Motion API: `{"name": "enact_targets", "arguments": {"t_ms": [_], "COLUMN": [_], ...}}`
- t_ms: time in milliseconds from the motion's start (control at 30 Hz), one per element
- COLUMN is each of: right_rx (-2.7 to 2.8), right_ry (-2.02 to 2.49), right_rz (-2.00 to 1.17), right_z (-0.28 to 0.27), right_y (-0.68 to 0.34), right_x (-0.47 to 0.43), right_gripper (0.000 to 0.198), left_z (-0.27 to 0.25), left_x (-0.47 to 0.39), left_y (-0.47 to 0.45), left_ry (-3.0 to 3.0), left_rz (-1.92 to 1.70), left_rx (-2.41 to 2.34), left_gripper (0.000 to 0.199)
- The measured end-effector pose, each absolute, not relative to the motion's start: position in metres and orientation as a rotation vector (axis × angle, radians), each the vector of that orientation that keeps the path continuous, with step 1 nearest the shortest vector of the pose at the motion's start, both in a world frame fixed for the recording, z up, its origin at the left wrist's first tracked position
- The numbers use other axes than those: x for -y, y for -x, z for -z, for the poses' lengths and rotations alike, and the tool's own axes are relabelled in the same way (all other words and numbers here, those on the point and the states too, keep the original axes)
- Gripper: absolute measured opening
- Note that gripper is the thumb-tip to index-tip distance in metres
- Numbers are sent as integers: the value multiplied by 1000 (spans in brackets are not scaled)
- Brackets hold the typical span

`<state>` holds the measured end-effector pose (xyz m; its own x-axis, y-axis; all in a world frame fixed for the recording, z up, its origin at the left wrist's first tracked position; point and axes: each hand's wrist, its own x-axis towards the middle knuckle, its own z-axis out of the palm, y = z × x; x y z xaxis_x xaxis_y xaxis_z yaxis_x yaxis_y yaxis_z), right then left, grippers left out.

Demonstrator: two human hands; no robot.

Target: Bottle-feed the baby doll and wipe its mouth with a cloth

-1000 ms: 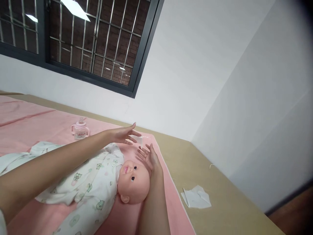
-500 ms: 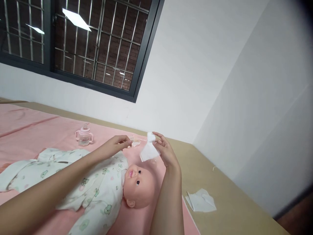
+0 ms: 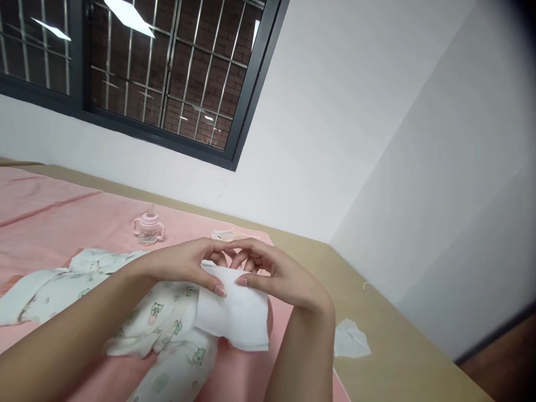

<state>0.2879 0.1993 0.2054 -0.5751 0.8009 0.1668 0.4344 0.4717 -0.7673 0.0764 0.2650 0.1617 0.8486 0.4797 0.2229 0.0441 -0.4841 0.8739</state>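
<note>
Both hands hold up a white tissue [image 3: 234, 318] by its upper edge, thumbs on the near side and fingers behind. My left hand [image 3: 196, 262] pinches its left part, and my right hand [image 3: 276, 273] grips it a little farther right. The fingertips of the two hands meet above the tissue. Beneath lies a baby doll [image 3: 167, 324] in a white outfit printed with small green animals. The tissue and hands cover nearly all of the doll's head.
A pink baby bottle [image 3: 148, 228] with two handles stands on the pink blanket [image 3: 50, 204]. Behind my hands lies a small clear item [image 3: 221, 234], partly hidden. Another white tissue [image 3: 350, 339] rests on the tan surface [image 3: 402, 346] at right. A barred window [image 3: 167, 72] is beyond.
My left hand has moved from near the small clear item to the tissue and taken hold of it. My right hand has brought the tissue nearer, and it now hangs spread over the doll's head.
</note>
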Motion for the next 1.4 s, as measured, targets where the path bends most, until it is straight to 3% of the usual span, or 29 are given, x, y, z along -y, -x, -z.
{"name": "enact_targets", "arguments": {"t_ms": [167,367,633,867,1133,1400], "right_rx": [2140,1886,1712,1534,1331,1201], "right_ry": [981,952,1009,1072,1232,1235], "right_rz": [-895,-838,-771,-699,-947,-1261], "right_z": [-203,-198,-196,-178,-121,-74], "right_y": [-284,-279,-276,-311,-346,-362], "right_x": [-203,-212,-219,-249,-294,-307], "right_gripper": [46,49,46,37,38,42], "left_z": [-160,-167,-170,-155,-116,-118], "left_x": [-270,-264,-259,-270,-282,-272], "left_y": [-69,-65,-62,-75,-105,-110], "left_ry": [-2016,-2068,-1832,-1845,-2214,-2338], "left_rz": [-453,-892,-1036,-714,-486,-458], "left_rx": [-468,-389,-471,-518,-737,-836], "left_gripper": [33,22,31,28,28,22]}}
